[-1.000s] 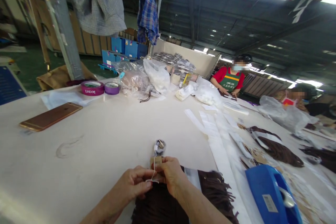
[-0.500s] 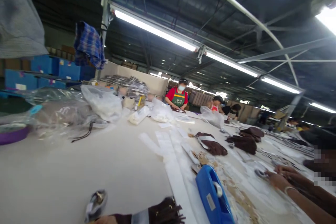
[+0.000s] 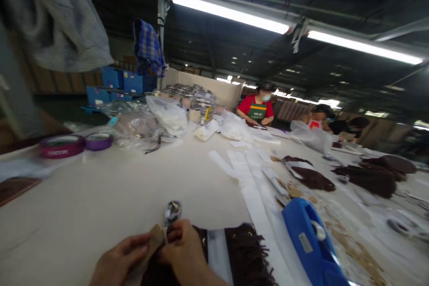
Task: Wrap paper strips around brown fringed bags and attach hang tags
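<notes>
At the bottom of the head view, my left hand (image 3: 122, 257) pinches a tan flat piece (image 3: 154, 237), perhaps card, between thumb and fingers. My right hand (image 3: 187, 250) is closed beside it, its fingertips meeting at the tan piece's edge; what exactly they grip is hidden. Just beyond those fingers lies a shiny metal part in clear wrapping (image 3: 173, 211). Under and right of my right hand is a dark brown fringed bag-like piece (image 3: 246, 250) with a pale band (image 3: 219, 254) around it.
A blue tape dispenser (image 3: 311, 241) stands on the right, by white paper strips (image 3: 251, 192) and tan scraps. Purple tape rolls (image 3: 63, 146) and plastic bags (image 3: 167, 116) lie back left. More brown fringed pieces (image 3: 372, 178) lie right. Across the table a person (image 3: 256, 109) works.
My view has turned right-to-left, so the table scene shifts right. Both my hands now show, meeting at the tan piece. The co-worker's hands on the right are out of view.
</notes>
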The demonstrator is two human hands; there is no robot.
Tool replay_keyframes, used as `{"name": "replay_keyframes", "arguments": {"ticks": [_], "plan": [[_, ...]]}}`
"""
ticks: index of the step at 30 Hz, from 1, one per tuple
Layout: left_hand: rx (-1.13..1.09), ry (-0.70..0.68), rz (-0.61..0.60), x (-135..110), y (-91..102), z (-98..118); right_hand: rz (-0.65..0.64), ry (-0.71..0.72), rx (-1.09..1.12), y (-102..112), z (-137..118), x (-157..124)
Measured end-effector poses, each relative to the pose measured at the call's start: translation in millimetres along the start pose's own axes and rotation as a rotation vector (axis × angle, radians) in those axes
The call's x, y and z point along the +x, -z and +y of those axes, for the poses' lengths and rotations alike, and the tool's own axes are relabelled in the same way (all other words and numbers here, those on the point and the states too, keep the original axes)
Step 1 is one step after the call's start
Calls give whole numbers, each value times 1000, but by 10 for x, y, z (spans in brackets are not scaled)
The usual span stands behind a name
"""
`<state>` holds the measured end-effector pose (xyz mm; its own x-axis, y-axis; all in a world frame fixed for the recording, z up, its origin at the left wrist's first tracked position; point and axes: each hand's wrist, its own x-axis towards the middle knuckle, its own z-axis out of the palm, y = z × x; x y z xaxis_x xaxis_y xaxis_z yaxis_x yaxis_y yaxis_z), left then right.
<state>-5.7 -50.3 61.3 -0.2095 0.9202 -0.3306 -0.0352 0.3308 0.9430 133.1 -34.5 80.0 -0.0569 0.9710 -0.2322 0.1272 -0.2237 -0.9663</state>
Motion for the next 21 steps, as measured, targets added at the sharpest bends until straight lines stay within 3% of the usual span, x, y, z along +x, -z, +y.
{"name": "replay_keyframes", "arguments": {"ticks": [3, 6, 11, 13, 15, 18, 19, 21], "plan": [[155, -42, 29, -176, 212, 136, 8, 127, -24, 138, -150, -12], [357, -96, 57, -283, 437, 209, -24, 187, -222, 261, -165, 37], [585, -88, 68, -281, 860, 68, 6, 219, -415, 398, -169, 112], [676, -164, 131, -240, 943, -21, 5, 248, -493, 470, -215, 126], [794, -304, 252, -195, 920, -52, -18, 275, -585, 562, -265, 132], [879, -513, 349, -134, 659, 77, -104, 285, -729, 704, -309, 137], [862, -528, 299, -112, 522, 158, -139, 278, -771, 744, -314, 139], [828, -376, 143, -45, 219, 333, -200, 264, -838, 810, -316, 143]]}}
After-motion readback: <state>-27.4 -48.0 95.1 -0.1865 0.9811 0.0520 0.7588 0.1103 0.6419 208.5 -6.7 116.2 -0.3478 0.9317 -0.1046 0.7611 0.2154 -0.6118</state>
